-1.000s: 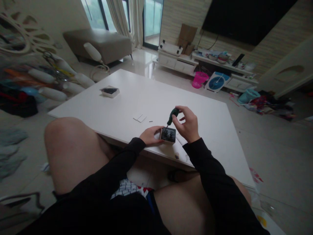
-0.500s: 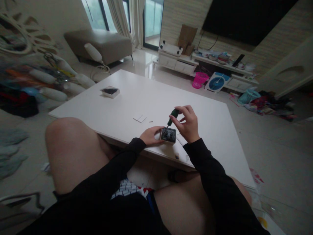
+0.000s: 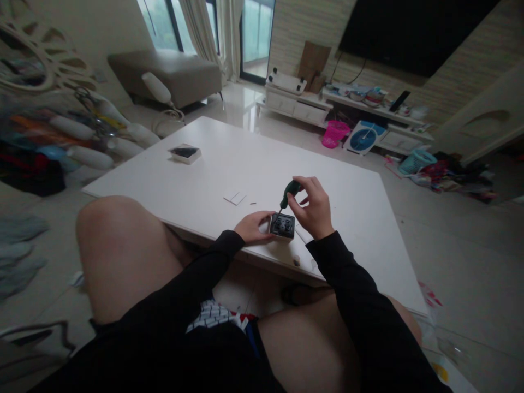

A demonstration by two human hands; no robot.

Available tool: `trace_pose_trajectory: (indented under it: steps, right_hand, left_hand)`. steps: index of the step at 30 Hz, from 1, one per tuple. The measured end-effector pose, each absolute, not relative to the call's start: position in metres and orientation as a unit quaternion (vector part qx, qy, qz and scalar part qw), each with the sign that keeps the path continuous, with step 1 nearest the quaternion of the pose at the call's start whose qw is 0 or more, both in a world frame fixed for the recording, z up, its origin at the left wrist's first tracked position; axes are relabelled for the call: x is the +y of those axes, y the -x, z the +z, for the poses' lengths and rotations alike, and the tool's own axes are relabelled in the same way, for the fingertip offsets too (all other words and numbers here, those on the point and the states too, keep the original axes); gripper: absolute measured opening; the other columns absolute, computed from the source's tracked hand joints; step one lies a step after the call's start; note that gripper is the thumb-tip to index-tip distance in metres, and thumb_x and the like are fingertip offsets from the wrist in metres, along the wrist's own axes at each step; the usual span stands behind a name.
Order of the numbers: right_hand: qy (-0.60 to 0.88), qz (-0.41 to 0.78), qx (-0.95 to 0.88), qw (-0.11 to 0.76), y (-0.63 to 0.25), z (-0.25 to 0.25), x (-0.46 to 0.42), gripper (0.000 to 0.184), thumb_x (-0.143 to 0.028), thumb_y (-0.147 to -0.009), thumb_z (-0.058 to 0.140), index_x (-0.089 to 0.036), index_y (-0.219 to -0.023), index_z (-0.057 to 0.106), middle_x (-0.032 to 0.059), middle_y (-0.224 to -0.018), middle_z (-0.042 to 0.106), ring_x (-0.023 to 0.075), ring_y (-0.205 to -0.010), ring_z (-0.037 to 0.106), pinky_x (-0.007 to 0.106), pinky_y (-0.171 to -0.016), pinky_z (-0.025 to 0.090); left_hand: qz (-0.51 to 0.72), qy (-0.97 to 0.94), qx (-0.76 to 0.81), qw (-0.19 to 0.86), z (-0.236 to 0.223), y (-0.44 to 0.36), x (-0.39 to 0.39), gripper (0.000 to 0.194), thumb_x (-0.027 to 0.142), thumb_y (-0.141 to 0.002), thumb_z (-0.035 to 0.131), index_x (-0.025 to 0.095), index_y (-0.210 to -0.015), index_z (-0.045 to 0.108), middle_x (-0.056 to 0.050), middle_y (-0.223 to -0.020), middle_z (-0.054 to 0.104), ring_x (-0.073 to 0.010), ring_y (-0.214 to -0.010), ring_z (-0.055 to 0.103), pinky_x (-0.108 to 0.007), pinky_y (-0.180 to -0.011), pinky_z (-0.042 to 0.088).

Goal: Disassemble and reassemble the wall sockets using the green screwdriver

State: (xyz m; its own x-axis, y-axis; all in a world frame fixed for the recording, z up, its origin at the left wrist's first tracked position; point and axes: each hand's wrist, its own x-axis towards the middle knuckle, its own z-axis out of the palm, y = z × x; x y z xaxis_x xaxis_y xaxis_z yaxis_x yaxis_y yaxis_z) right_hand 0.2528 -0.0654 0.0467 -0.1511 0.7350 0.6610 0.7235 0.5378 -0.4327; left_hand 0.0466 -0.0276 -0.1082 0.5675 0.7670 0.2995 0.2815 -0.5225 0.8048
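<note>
Near the front edge of the white table (image 3: 262, 169) is a small black-topped box with light sides (image 3: 283, 226); its exact kind is hard to make out. My left hand (image 3: 254, 226) grips it from the left, thumb and fingers around its side. A green-handled screwdriver (image 3: 290, 193) is pinched in the fingers of my right hand (image 3: 313, 206). It slants down to the left, its tip meeting the left part of the black top. White strips (image 3: 303, 234) lie partly hidden beneath my right wrist.
Farther left on the table lie a white sheet or card (image 3: 234, 197), a small dark stick (image 3: 252, 203) and an open white box with dark contents (image 3: 186, 153). A small brownish piece (image 3: 297, 261) sits at the near edge. My knees flank the table front.
My right fingers have shifted slightly on the screwdriver handle, and the handle has turned or tilted a little. My left hand and the box stay in place.
</note>
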Motion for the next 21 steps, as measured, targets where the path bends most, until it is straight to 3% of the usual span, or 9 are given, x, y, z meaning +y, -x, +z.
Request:
trace_pose_trajectory:
  steps: [3,9,15,21]
  right_hand:
    - [0.474,-0.004,-0.763,0.440,-0.2530,0.0450,-0.0653,0.045,-0.014,-0.087,0.061,-0.025,-0.131,0.059,0.0084,-0.115,0.069,0.0236,-0.099,0.068,0.031,-0.059,0.058]
    - [0.490,-0.007,-0.760,0.427,-0.2520,0.0480,-0.0657,0.026,-0.026,-0.094,0.066,-0.025,-0.120,0.065,0.0073,-0.109,0.066,0.0224,-0.091,0.067,0.033,-0.059,0.058]
    - [0.481,-0.007,-0.758,0.440,-0.2518,0.0460,-0.0657,0.042,-0.016,-0.087,0.060,-0.024,-0.128,0.061,0.0102,-0.117,0.070,0.0255,-0.102,0.068,0.033,-0.061,0.059]
    - [0.495,-0.020,-0.751,0.436,-0.2518,0.0479,-0.0662,0.021,-0.027,-0.094,0.066,-0.025,-0.115,0.067,0.0070,-0.106,0.068,0.0221,-0.090,0.067,0.033,-0.060,0.059]
  left_hand:
    - [0.333,-0.805,0.326,0.367,-0.1076,-0.0468,-0.0278,0.079,0.050,-0.076,0.087,0.022,-0.146,0.063,-0.014,-0.143,0.069,-0.0346,-0.127,0.069,-0.051,-0.111,0.054]
    - [0.334,-0.805,0.326,0.366,-0.1076,-0.0472,-0.0276,0.080,0.047,-0.076,0.087,0.022,-0.147,0.062,-0.014,-0.143,0.069,-0.0345,-0.128,0.068,-0.051,-0.112,0.054]
    - [0.332,-0.808,0.326,0.360,-0.1099,-0.0471,-0.0268,0.078,0.049,-0.077,0.087,0.022,-0.145,0.063,-0.013,-0.143,0.069,-0.0345,-0.129,0.068,-0.051,-0.115,0.052]
    - [0.332,-0.810,0.324,0.358,-0.1104,-0.0465,-0.0270,0.079,0.048,-0.077,0.087,0.023,-0.148,0.060,-0.013,-0.146,0.067,-0.0339,-0.132,0.067,-0.052,-0.115,0.052]
